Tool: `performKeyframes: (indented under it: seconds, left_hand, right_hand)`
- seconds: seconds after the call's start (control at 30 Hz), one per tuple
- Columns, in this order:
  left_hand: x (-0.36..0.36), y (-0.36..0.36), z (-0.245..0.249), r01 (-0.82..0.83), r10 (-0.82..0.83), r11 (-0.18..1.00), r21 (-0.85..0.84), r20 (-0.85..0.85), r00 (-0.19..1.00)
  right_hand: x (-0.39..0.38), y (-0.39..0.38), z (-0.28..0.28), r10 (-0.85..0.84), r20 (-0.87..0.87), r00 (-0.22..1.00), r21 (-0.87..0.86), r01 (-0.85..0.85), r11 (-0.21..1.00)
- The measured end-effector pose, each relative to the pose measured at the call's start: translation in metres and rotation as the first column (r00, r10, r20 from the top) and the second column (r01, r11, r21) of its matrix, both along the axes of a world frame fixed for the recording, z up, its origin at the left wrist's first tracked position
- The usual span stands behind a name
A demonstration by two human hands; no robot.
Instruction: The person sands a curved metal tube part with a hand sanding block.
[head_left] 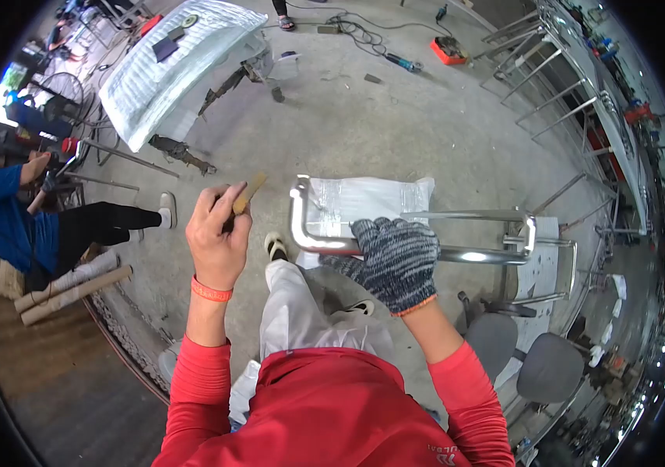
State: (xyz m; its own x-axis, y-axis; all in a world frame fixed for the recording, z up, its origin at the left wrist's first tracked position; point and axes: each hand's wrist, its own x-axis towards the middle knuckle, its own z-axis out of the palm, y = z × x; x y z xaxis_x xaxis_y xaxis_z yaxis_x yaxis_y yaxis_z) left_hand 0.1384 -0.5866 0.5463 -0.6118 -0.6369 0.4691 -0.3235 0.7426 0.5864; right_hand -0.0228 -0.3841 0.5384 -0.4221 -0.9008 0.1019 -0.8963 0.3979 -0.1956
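Observation:
My left hand is bare, with a red band at the wrist. It is closed on a small flat yellowish-brown strip, whose exact kind I cannot make out. My right hand wears a dark grey knitted glove with an orange cuff. Its fingers wrap round the long side of a shiny bent metal tube frame, held level in front of my body. Beyond the tube, a white wrapped pad shows, partly hidden by the frame and the glove. The left hand is apart from the frame.
A large plastic-wrapped piece stands at upper left. A person in blue sits at left near cardboard tubes. Grey chair pads and metal frames are at right. A power tool and cables lie on the floor.

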Motion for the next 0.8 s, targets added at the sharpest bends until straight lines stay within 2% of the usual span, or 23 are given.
performKeyframes:
  seconds: [0.03, 0.07, 0.1, 0.13, 0.17, 0.2, 0.23, 0.3, 0.33, 0.37, 0.43, 0.5, 0.57, 0.63, 0.67, 0.7, 0.77, 0.8]
  left_hand:
    - [0.001, -0.012, 0.000, 0.027, -0.027, 0.999, -0.023, 0.017, 0.999]
    - [0.000, -0.025, -0.001, 0.027, -0.031, 0.995, 0.094, 0.041, 0.999]
    - [-0.002, -0.037, -0.003, 0.061, -0.068, 0.992, 0.114, 0.058, 0.996]
    - [-0.004, -0.046, -0.004, 0.226, -0.232, 0.970, 0.092, 0.070, 0.970]
    - [-0.010, -0.056, -0.005, 0.381, -0.385, 0.922, 0.072, 0.068, 0.920]
    - [-0.015, -0.065, -0.003, 0.470, -0.476, 0.878, 0.093, 0.068, 0.877]
    - [-0.016, -0.077, -0.008, 0.473, -0.485, 0.870, 0.138, 0.068, 0.872]
    - [-0.031, -0.110, -0.021, 0.336, -0.404, 0.834, 0.437, 0.071, 0.912]
    - [-0.037, -0.123, -0.036, 0.192, -0.336, 0.694, 0.694, 0.076, 0.939]
    - [-0.049, -0.131, -0.043, 0.210, -0.370, 0.671, 0.711, 0.075, 0.926]
    - [-0.071, -0.139, -0.053, 0.318, -0.376, 0.313, 0.895, -0.191, 0.907]
    - [-0.090, -0.125, -0.051, 0.359, -0.445, 0.203, 0.911, -0.241, 0.863]
    - [-0.106, -0.109, -0.055, 0.371, -0.512, 0.089, 0.924, -0.277, 0.813]
    - [-0.118, -0.093, -0.051, 0.433, -0.636, 0.096, 0.896, -0.280, 0.719]
    - [-0.124, -0.088, -0.051, 0.523, -0.694, 0.031, 0.852, -0.358, 0.624]
    - [-0.128, -0.086, -0.049, 0.520, -0.700, 0.012, 0.854, -0.364, 0.614]
    - [-0.140, -0.082, -0.048, 0.373, -0.783, -0.118, 0.920, -0.317, 0.535]
    - [-0.145, -0.078, -0.052, 0.375, -0.756, -0.120, 0.919, -0.329, 0.566]
  right_hand:
    - [0.009, -0.005, -0.001, -0.019, 0.014, 1.000, 0.014, 0.018, 1.000]
    - [0.018, -0.011, -0.001, -0.046, 0.062, 0.997, 0.094, 0.040, 0.995]
    - [0.026, -0.019, 0.000, -0.088, 0.110, 0.990, 0.178, 0.067, 0.982]
    - [0.035, -0.027, 0.008, -0.104, 0.141, 0.985, 0.169, 0.079, 0.982]
    - [0.046, -0.034, 0.001, -0.131, 0.098, 0.986, 0.079, 0.124, 0.989]
    - [0.051, -0.041, 0.003, -0.151, 0.112, 0.982, 0.171, 0.131, 0.977]
    - [0.057, -0.048, 0.011, -0.165, 0.139, 0.976, 0.268, 0.123, 0.956]
    - [0.068, -0.051, 0.006, -0.229, 0.097, 0.969, 0.307, 0.190, 0.933]
    - [0.073, -0.048, -0.001, -0.279, 0.013, 0.960, 0.154, 0.274, 0.949]
    - [0.078, -0.046, -0.003, -0.339, -0.067, 0.938, 0.001, 0.340, 0.940]
    - [0.083, -0.047, -0.002, -0.403, -0.039, 0.914, 0.062, 0.405, 0.912]
    - [0.087, -0.041, -0.018, -0.461, -0.135, 0.877, -0.033, 0.461, 0.887]
    - [0.087, -0.042, -0.017, -0.468, -0.166, 0.868, -0.009, 0.474, 0.881]
    - [0.086, -0.044, -0.018, -0.495, -0.151, 0.856, -0.014, 0.499, 0.867]
    - [0.083, -0.043, -0.017, -0.489, -0.143, 0.860, 0.001, 0.495, 0.869]
    - [0.079, -0.045, -0.016, -0.498, -0.141, 0.856, -0.034, 0.498, 0.866]
    - [0.067, -0.048, -0.014, -0.483, -0.143, 0.864, -0.062, 0.479, 0.875]
    - [0.062, -0.050, -0.012, -0.484, -0.146, 0.863, -0.060, 0.480, 0.875]
